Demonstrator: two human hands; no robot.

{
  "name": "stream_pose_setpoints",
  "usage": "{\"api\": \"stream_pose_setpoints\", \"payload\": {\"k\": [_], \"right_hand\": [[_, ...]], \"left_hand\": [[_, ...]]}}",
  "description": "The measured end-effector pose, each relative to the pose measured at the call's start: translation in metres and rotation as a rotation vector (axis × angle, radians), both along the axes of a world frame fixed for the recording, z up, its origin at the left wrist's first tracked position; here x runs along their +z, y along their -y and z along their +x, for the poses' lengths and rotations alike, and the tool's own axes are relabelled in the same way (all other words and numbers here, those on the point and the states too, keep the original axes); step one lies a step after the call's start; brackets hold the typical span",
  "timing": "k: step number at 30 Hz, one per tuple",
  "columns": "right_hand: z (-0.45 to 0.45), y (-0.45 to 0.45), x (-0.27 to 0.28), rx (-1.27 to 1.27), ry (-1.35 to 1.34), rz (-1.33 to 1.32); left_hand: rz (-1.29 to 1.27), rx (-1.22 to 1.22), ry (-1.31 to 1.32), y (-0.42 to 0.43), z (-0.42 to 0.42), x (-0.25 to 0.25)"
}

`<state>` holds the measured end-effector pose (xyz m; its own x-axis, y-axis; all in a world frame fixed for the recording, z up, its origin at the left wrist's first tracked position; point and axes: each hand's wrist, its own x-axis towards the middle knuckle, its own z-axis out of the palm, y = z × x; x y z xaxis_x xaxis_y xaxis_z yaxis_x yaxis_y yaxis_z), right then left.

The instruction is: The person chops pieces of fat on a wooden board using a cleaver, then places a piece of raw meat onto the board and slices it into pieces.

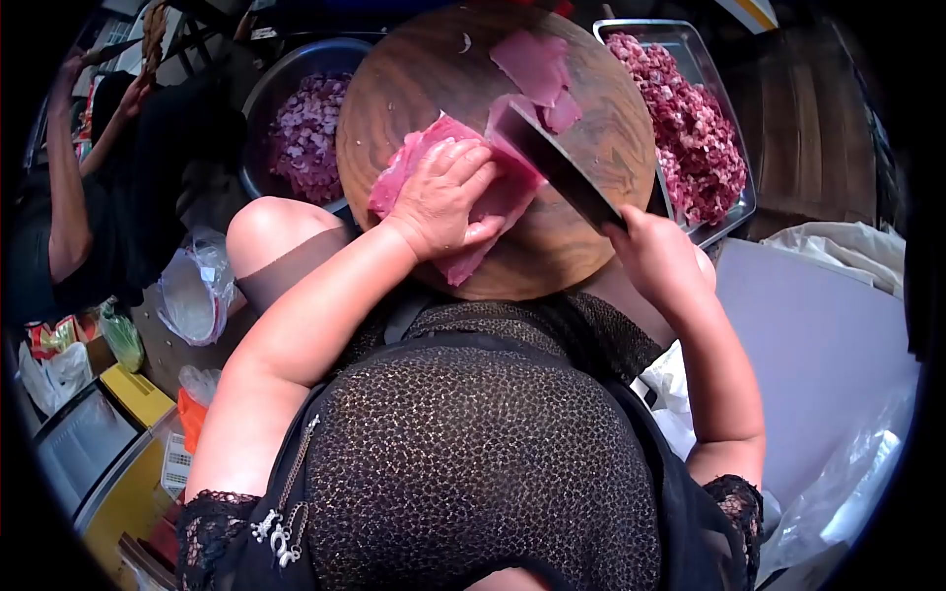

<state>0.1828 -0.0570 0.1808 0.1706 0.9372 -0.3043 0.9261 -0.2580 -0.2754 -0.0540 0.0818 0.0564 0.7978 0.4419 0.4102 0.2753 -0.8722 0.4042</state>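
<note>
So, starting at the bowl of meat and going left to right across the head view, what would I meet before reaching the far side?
Bowl → left hand → knife → right hand → grey panel.

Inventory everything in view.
Round wooden board: 1, brown, centre
Raw meat slab: 1, pink, on board
Thin meat slices: several, pink, beyond slab
Wide metal knife: 1, dark, beside slab
Round metal bowl: 1, grey, left
Rectangular metal tray: 1, silver, right
Chopped meat heaps: 2, pinkish, in both
Flat panel: 1, pale grey, right
Plastic bags: several, clear, both sides
Another person: 1, black clothing, left
Clutter: uncountable, mixed, lower left
Left hand: 1, bare, on slab
Right hand: 1, bare, gripping knife
</note>
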Motion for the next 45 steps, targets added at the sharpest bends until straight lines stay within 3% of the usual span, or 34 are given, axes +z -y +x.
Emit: {"api": "stream_pose_setpoints", "payload": {"k": [5,13,17,21,27,30,35,45], "right_hand": [[0.004,0.006,-0.014,0.012,0.008,-0.300],[-0.033,-0.085,-0.076,0.206,-0.035,0.060],[-0.018,-0.108,-0.077,0.248,-0.084,-0.026],[0.028,-0.055,-0.054,0.208,-0.015,-0.086],[0.032,-0.012,-0.044,-0.045,0.010,0.123],[0.000,0.005,-0.028,-0.022,-0.007,0.158],[-0.020,0.013,-0.038,0.138,0.061,0.276],[-0.026,-0.013,-0.034,0.219,0.107,0.001]], "left_hand": [[0.000,-0.023,-0.061,-0.001,0.001,0.000],[0.024,0.012,-0.108,-0.002,0.001,-0.001],[0.045,-0.019,-0.127,-0.002,-0.001,0.001],[0.030,-0.010,-0.126,0.000,-0.003,0.002],[0.199,0.004,-0.122,0.010,-0.004,0.019],[0.000,0.033,-0.082,0.010,-0.009,0.005],[-0.060,0.020,-0.052,0.008,-0.005,0.012],[-0.047,0.003,0.016,0.001,-0.007,0.005]]}}
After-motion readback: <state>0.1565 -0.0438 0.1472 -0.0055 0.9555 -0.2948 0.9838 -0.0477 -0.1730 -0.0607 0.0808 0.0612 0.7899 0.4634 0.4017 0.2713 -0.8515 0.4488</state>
